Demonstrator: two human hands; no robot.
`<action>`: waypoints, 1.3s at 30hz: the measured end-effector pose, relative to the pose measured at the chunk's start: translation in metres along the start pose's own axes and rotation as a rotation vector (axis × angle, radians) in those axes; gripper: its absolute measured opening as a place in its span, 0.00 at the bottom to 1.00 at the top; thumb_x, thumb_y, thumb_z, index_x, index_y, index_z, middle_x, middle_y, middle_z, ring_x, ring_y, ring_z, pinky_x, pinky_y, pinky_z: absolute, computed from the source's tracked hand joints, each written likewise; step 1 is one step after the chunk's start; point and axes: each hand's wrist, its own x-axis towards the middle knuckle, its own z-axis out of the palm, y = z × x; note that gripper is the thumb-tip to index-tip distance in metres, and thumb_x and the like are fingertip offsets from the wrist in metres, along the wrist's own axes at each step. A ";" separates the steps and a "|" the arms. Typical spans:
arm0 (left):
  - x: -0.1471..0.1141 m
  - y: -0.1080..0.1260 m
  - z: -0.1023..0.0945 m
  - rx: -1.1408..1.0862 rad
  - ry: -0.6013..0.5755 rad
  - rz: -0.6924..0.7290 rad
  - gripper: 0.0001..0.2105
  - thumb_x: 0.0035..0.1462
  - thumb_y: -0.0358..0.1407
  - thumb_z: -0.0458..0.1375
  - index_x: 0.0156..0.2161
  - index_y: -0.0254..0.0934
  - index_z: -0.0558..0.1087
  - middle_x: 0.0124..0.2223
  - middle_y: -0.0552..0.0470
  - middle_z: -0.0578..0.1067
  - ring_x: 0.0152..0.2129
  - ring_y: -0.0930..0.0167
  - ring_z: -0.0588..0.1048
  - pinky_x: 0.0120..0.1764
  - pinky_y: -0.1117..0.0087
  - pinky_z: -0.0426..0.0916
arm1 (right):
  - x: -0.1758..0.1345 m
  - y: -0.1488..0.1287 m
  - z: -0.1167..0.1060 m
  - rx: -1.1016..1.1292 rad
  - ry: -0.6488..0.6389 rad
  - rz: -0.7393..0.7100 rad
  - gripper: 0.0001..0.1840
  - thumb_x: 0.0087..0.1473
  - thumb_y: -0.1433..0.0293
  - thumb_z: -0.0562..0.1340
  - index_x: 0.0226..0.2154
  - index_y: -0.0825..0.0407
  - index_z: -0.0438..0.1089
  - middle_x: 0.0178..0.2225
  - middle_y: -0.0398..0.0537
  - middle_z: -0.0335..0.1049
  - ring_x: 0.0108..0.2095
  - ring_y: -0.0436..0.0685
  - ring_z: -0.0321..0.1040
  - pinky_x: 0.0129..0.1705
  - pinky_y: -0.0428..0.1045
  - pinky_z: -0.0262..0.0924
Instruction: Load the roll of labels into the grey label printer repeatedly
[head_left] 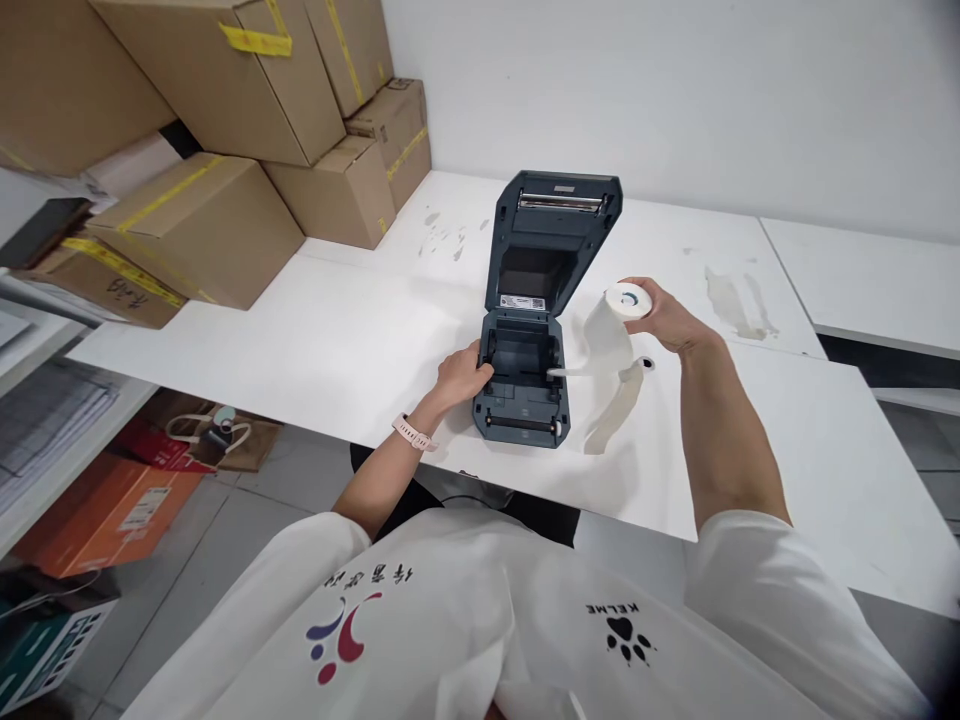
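A dark label printer [521, 400] stands on the white table with its lid [555, 225] raised. My left hand [461, 377] grips the printer's left side, thumb over the edge and the other fingers hidden. My right hand [664, 312] is closed around a roll of white labels [616, 300], just right of the printer. A loose strip of paper hangs down from the roll toward the table. Near it lies a small core [646, 364] with a strip of backing paper [616, 412] trailing from it. The printer's bay shows no roll inside.
Taped cardboard boxes [202, 220] are stacked at the back left. A white wall [675, 100] rises behind the table [360, 330]. Paper residue [739, 300] sticks to the tabletop at right. An orange box [112, 510] sits low at left, by a shelf with papers.
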 end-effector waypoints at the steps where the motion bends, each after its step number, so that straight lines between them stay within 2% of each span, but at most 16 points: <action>1: 0.000 0.000 0.000 -0.004 0.001 -0.001 0.25 0.59 0.35 0.47 0.61 0.39 0.69 0.50 0.42 0.82 0.46 0.53 0.80 0.46 0.55 0.73 | 0.007 0.012 0.003 -0.003 0.015 0.028 0.50 0.17 0.64 0.81 0.49 0.48 0.69 0.47 0.48 0.75 0.51 0.68 0.73 0.55 0.62 0.70; 3: 0.000 0.000 0.000 -0.014 0.000 -0.003 0.26 0.59 0.35 0.48 0.61 0.39 0.69 0.50 0.42 0.82 0.46 0.53 0.79 0.46 0.55 0.73 | 0.015 0.031 0.008 -0.008 0.027 0.080 0.50 0.17 0.64 0.80 0.49 0.47 0.68 0.46 0.47 0.75 0.51 0.67 0.73 0.54 0.62 0.70; 6: -0.001 0.001 -0.001 -0.040 -0.005 -0.013 0.26 0.58 0.35 0.48 0.62 0.39 0.69 0.51 0.42 0.81 0.46 0.52 0.79 0.47 0.55 0.73 | 0.010 0.045 0.008 0.017 0.031 0.108 0.51 0.21 0.65 0.80 0.53 0.47 0.68 0.53 0.51 0.75 0.55 0.67 0.72 0.58 0.62 0.68; 8: -0.001 0.001 -0.001 -0.066 -0.008 -0.017 0.27 0.58 0.35 0.48 0.62 0.39 0.69 0.52 0.41 0.81 0.47 0.52 0.79 0.47 0.55 0.73 | -0.006 0.052 -0.002 0.097 0.026 0.091 0.49 0.26 0.65 0.79 0.55 0.45 0.68 0.59 0.53 0.73 0.60 0.67 0.70 0.61 0.62 0.66; 12: 0.000 0.000 0.000 -0.082 -0.006 -0.013 0.27 0.58 0.36 0.49 0.63 0.39 0.69 0.51 0.42 0.81 0.45 0.52 0.79 0.45 0.55 0.73 | -0.055 0.066 -0.027 0.202 0.046 0.069 0.38 0.36 0.65 0.76 0.53 0.39 0.72 0.67 0.50 0.67 0.67 0.66 0.64 0.65 0.61 0.63; 15: 0.000 0.000 -0.001 -0.072 -0.006 -0.002 0.27 0.58 0.36 0.49 0.63 0.39 0.69 0.51 0.42 0.81 0.45 0.51 0.79 0.46 0.54 0.72 | -0.084 0.073 -0.025 0.138 -0.034 0.117 0.35 0.38 0.62 0.76 0.52 0.39 0.75 0.65 0.51 0.70 0.62 0.67 0.70 0.61 0.63 0.67; 17: -0.001 0.001 -0.002 -0.077 -0.010 0.001 0.27 0.57 0.36 0.49 0.62 0.39 0.69 0.51 0.42 0.81 0.45 0.52 0.79 0.47 0.54 0.72 | -0.093 0.072 -0.014 0.107 -0.108 0.145 0.33 0.40 0.58 0.77 0.51 0.41 0.76 0.61 0.52 0.74 0.54 0.66 0.75 0.55 0.61 0.71; 19: -0.002 0.002 -0.003 -0.091 -0.014 0.001 0.27 0.57 0.35 0.49 0.62 0.39 0.69 0.52 0.42 0.81 0.46 0.53 0.79 0.47 0.55 0.72 | -0.097 0.065 -0.002 0.122 -0.140 0.127 0.28 0.41 0.55 0.78 0.46 0.44 0.77 0.52 0.52 0.79 0.49 0.65 0.76 0.52 0.60 0.72; 21: -0.003 0.002 -0.002 -0.110 -0.012 0.006 0.27 0.58 0.35 0.48 0.62 0.39 0.69 0.52 0.42 0.81 0.45 0.54 0.79 0.47 0.55 0.72 | -0.098 0.051 0.006 0.180 -0.127 0.049 0.28 0.40 0.51 0.78 0.42 0.44 0.78 0.42 0.52 0.81 0.46 0.65 0.77 0.51 0.60 0.71; 24: -0.002 0.001 -0.001 -0.107 -0.009 0.013 0.27 0.58 0.35 0.48 0.62 0.38 0.69 0.52 0.41 0.81 0.45 0.53 0.79 0.46 0.55 0.72 | -0.094 0.011 0.018 0.245 -0.156 -0.143 0.35 0.39 0.43 0.76 0.45 0.45 0.77 0.33 0.50 0.79 0.38 0.65 0.77 0.45 0.61 0.71; 26: -0.001 -0.001 0.001 -0.094 0.001 0.017 0.27 0.58 0.35 0.48 0.62 0.38 0.69 0.53 0.41 0.80 0.47 0.52 0.78 0.47 0.54 0.72 | -0.084 -0.027 0.036 0.152 -0.298 -0.247 0.37 0.45 0.42 0.73 0.51 0.46 0.76 0.35 0.50 0.79 0.37 0.64 0.77 0.43 0.60 0.71; 28: 0.000 -0.002 0.003 -0.093 0.015 0.012 0.27 0.59 0.36 0.48 0.63 0.38 0.68 0.55 0.42 0.80 0.48 0.52 0.78 0.49 0.54 0.72 | -0.069 -0.064 0.065 -0.082 -0.472 -0.287 0.33 0.55 0.48 0.68 0.57 0.47 0.73 0.43 0.52 0.80 0.43 0.65 0.77 0.47 0.59 0.70; 31: 0.001 -0.003 0.004 -0.111 0.012 -0.011 0.26 0.59 0.36 0.49 0.63 0.40 0.68 0.53 0.43 0.80 0.49 0.53 0.78 0.50 0.54 0.72 | -0.045 -0.101 0.119 -0.558 -0.529 -0.329 0.27 0.62 0.62 0.63 0.62 0.50 0.69 0.56 0.54 0.77 0.53 0.68 0.74 0.55 0.60 0.67; 33: 0.002 -0.004 0.005 -0.115 0.011 -0.017 0.25 0.59 0.36 0.49 0.61 0.40 0.69 0.51 0.43 0.81 0.48 0.53 0.78 0.49 0.54 0.72 | -0.034 -0.108 0.150 -0.852 -0.490 -0.305 0.26 0.62 0.68 0.61 0.62 0.53 0.69 0.58 0.58 0.75 0.57 0.71 0.72 0.57 0.62 0.66; 35: 0.003 -0.004 0.006 -0.118 0.017 -0.018 0.24 0.59 0.35 0.49 0.60 0.40 0.70 0.51 0.44 0.81 0.48 0.53 0.78 0.49 0.55 0.72 | -0.031 -0.105 0.170 -1.009 -0.450 -0.267 0.26 0.62 0.70 0.61 0.61 0.56 0.69 0.57 0.63 0.75 0.57 0.74 0.73 0.55 0.64 0.67; 39: 0.003 -0.004 0.008 -0.141 0.038 -0.017 0.24 0.58 0.35 0.50 0.60 0.40 0.71 0.52 0.45 0.81 0.48 0.55 0.78 0.50 0.57 0.71 | -0.046 -0.094 0.176 -1.044 -0.392 -0.294 0.30 0.59 0.72 0.63 0.62 0.61 0.67 0.59 0.67 0.72 0.61 0.76 0.67 0.61 0.66 0.63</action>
